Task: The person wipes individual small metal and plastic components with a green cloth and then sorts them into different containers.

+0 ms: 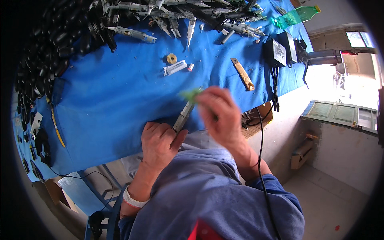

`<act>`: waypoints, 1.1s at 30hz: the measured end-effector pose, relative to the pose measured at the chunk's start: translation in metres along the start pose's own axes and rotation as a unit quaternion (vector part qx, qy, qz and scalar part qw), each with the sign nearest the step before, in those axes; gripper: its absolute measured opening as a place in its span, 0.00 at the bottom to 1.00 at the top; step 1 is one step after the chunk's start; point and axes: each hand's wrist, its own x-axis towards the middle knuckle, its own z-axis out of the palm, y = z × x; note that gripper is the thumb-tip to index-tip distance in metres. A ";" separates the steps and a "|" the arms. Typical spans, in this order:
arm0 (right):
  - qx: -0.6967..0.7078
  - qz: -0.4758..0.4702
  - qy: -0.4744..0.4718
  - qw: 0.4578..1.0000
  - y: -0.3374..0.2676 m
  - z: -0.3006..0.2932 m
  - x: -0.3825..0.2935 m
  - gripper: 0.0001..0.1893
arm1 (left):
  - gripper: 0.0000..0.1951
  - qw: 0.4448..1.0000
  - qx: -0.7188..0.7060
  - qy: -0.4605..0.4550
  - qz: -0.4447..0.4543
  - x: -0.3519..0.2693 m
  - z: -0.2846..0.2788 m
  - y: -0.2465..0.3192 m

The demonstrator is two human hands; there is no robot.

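Observation:
My left hand [159,142] grips the lower end of a slim grey inner assembly of a small device [183,116], which points up and away to the right over the table's front edge. My right hand [220,115] is blurred and sits at the assembly's far end. Between its fingertips is a small green thing [191,95], too blurred to name, covering part of the assembly's tip. Beyond the hands on the blue tablecloth [114,99] lie a light grey plastic channel piece [175,67], a tan ring-shaped roll [171,58] and a small white-and-red cylinder [190,67].
Similar grey assemblies [135,33] are heaped at the back. Many black, rounded housings [64,39] fill the left side. A wrapped flat blade-like tool [243,75], black power boxes [274,53] and a green plastic bottle [297,17] lie right. A black cable [261,144] hangs by my right arm.

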 end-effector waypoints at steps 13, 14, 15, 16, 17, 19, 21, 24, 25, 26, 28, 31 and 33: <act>0.008 0.077 0.033 0.996 0.010 -0.001 0.003 0.10 | 0.18 1.000 0.000 0.021 -0.001 -0.003 0.006 -0.001; 0.030 0.060 0.018 0.998 0.003 0.001 0.000 0.11 | 0.18 0.999 0.002 0.033 0.000 -0.003 0.007 0.000; 0.091 0.072 -0.004 0.993 -0.003 0.007 -0.007 0.12 | 0.18 0.999 -0.001 0.036 0.002 -0.002 0.006 -0.001; 0.125 0.074 -0.031 0.989 -0.009 0.011 -0.010 0.13 | 0.18 0.999 -0.004 0.038 0.004 -0.001 0.006 -0.001; 0.158 0.076 -0.058 0.983 -0.012 0.014 -0.012 0.13 | 0.17 0.999 -0.007 0.041 0.007 0.000 0.005 -0.002; 0.131 0.032 -0.058 0.989 -0.013 0.019 -0.014 0.13 | 0.17 0.999 -0.019 0.049 0.000 0.000 0.005 -0.003; 0.079 0.005 -0.045 0.996 -0.009 0.020 -0.014 0.13 | 0.18 0.999 -0.018 0.046 -0.007 0.000 0.004 -0.003; -0.013 0.022 0.010 1.000 0.012 0.018 -0.007 0.12 | 0.19 0.999 -0.011 0.030 -0.036 0.001 0.001 -0.001; -0.009 0.046 0.022 0.999 0.015 0.015 -0.005 0.12 | 0.20 0.998 -0.021 0.027 -0.056 0.001 0.000 -0.001; -0.004 0.070 0.034 0.997 0.017 0.012 -0.002 0.12 | 0.21 0.996 -0.031 0.024 -0.076 0.001 -0.002 -0.001; -0.003 0.068 0.060 0.996 0.015 0.011 -0.002 0.10 | 0.20 0.988 -0.081 0.033 -0.124 0.002 -0.005 -0.002; 0.066 0.067 0.017 0.995 -0.013 0.019 -0.011 0.11 | 0.21 0.972 -0.141 0.042 -0.181 0.007 -0.010 -0.005; 0.078 0.011 0.009 0.997 -0.016 0.030 -0.014 0.14 | 0.21 0.959 -0.168 0.035 -0.226 0.011 -0.013 -0.009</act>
